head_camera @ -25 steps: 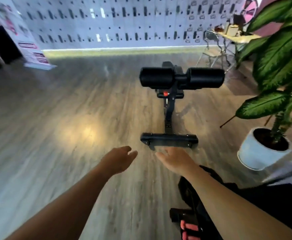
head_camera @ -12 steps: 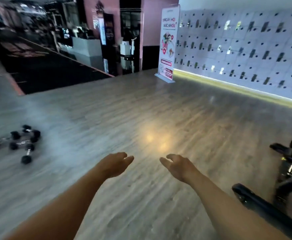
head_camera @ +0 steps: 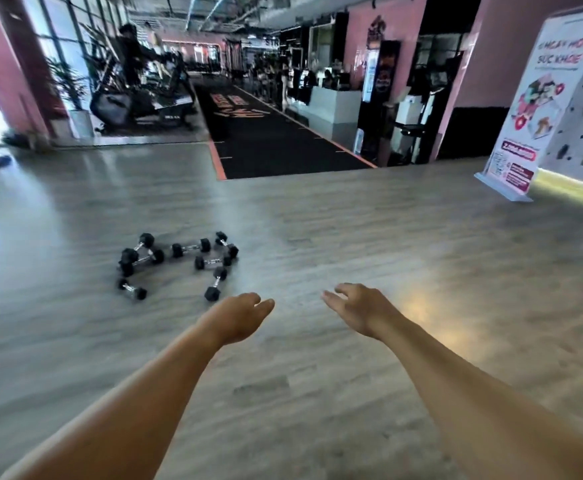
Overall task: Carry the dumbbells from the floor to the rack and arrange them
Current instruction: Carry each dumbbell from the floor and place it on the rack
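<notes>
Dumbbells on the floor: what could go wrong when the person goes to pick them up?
The dumbbells lie in a tangled cluster, some touching, so lifting one may roll its neighbours toward the feet. Both the left hand and right hand are empty; no rack is visible, so the carrying distance is unknown.

A gym — hex dumbbells (head_camera: 176, 263) scattered on wood-look flooring (head_camera: 352, 237), cardio machines (head_camera: 144, 98) by the windows, a black track lane (head_camera: 269, 140), a reception counter (head_camera: 331, 109) and a promotional banner (head_camera: 529, 109).

blurred dumbbells (head_camera: 179, 263), banner (head_camera: 539, 98) cut off
</notes>
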### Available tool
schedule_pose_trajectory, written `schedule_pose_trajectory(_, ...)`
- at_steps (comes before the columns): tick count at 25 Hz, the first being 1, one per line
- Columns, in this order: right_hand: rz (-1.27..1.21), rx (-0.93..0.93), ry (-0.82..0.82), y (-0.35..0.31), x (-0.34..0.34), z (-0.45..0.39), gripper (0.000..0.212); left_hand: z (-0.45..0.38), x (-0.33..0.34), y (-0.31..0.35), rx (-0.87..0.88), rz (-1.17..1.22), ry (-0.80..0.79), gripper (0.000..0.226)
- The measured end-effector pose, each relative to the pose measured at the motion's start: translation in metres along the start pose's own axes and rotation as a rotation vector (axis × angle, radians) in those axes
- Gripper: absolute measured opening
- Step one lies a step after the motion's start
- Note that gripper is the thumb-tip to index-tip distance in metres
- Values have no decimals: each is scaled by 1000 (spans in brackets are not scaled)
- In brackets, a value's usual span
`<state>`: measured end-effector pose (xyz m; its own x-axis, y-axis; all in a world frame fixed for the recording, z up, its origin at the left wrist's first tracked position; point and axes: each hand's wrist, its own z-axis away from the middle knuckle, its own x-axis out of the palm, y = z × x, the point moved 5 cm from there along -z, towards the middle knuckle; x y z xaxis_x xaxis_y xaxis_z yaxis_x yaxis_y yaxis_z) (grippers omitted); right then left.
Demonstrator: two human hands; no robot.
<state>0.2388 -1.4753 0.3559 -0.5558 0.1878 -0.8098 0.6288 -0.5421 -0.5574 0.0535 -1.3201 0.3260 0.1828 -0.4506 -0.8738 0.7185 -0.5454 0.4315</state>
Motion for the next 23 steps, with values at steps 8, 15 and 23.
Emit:
schedule_pose_trajectory(8,5,-132,-126,-125,42,-238,72,-143,-106,-130,-220,57,85,37)
schedule_pose_trajectory(15,62,-190,-202,-221,95,-429,68,-297,-178,-242,-286,97,102,42)
schedule_pose_trajectory(23,89,-149,-241,-352,158,-648,58,-470,-287,-408,-426,257,154,29)
